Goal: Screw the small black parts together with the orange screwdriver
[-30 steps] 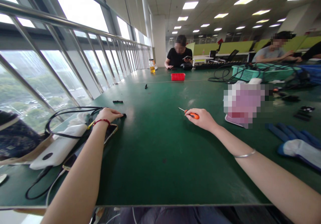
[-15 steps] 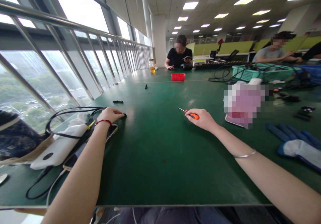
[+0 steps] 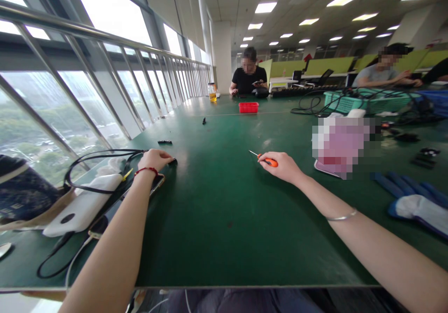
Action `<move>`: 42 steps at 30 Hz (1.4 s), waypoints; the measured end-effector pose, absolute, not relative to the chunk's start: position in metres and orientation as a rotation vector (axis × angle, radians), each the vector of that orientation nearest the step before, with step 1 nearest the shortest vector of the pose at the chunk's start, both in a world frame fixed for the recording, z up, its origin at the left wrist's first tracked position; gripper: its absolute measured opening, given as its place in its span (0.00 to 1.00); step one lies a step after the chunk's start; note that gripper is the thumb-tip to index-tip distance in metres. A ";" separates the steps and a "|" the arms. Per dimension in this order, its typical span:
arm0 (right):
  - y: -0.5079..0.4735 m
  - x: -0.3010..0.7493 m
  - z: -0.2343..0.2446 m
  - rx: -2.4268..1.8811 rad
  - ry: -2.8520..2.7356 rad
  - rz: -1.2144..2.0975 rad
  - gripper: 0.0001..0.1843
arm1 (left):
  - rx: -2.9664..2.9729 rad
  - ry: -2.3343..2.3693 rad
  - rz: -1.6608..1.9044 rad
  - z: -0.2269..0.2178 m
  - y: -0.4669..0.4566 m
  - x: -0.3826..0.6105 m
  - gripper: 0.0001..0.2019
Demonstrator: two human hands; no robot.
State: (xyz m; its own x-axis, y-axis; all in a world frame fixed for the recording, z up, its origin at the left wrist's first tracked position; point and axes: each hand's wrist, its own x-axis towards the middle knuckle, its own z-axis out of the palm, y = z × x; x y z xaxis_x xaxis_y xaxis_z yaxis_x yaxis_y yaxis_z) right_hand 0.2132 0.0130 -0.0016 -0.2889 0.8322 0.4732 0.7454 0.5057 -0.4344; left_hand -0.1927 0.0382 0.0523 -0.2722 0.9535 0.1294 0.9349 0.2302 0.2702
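Note:
My left hand (image 3: 156,158) rests on the green table (image 3: 217,210) with its fingers curled over a small black part (image 3: 172,161); only the part's tip shows past the fingertips. A red cord is tied around that wrist. My right hand (image 3: 284,166) is closed around an orange-handled screwdriver (image 3: 266,160), its thin metal tip pointing left and away from me. A silver bangle sits on my right forearm. The two hands lie about a forearm's length apart.
Left of my left arm lie a phone (image 3: 154,184), a white power bank (image 3: 82,205) and black cables (image 3: 98,156). Another small black part (image 3: 164,142) lies farther out. A red tray (image 3: 248,107), blue-and-white gloves (image 3: 416,201) and a green basket (image 3: 364,100) are on the table. Two people sit at the far end.
My left hand has drawn slightly toward me and closed more over the black part. My right hand and the screwdriver have not moved.

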 end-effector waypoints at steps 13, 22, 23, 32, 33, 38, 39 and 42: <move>0.012 0.213 -0.001 -1.285 -2.089 0.167 0.09 | 1.934 2.448 0.523 0.047 0.041 -0.193 0.10; 0.013 0.213 -0.001 -1.275 -2.097 0.165 0.09 | 1.935 2.499 0.489 0.049 0.041 -0.188 0.13; 0.012 0.213 -0.001 -1.278 -2.097 0.165 0.09 | 1.935 2.502 0.477 0.049 0.041 -0.188 0.13; 0.011 0.212 0.001 -1.297 -2.098 0.180 0.09 | 1.942 2.507 0.453 0.049 0.041 -0.186 0.13; 0.011 0.212 0.000 -1.296 -2.099 0.178 0.09 | 1.949 2.505 0.465 0.050 0.040 -0.185 0.13; 0.011 0.213 0.000 -1.285 -2.102 0.165 0.09 | 1.950 2.507 0.470 0.051 0.039 -0.182 0.12; 0.011 0.213 0.000 -1.285 -2.101 0.163 0.09 | 1.946 2.507 0.468 0.051 0.038 -0.182 0.11; 0.011 0.213 0.000 -1.285 -2.100 0.150 0.09 | 1.931 2.514 0.452 0.052 0.036 -0.181 0.11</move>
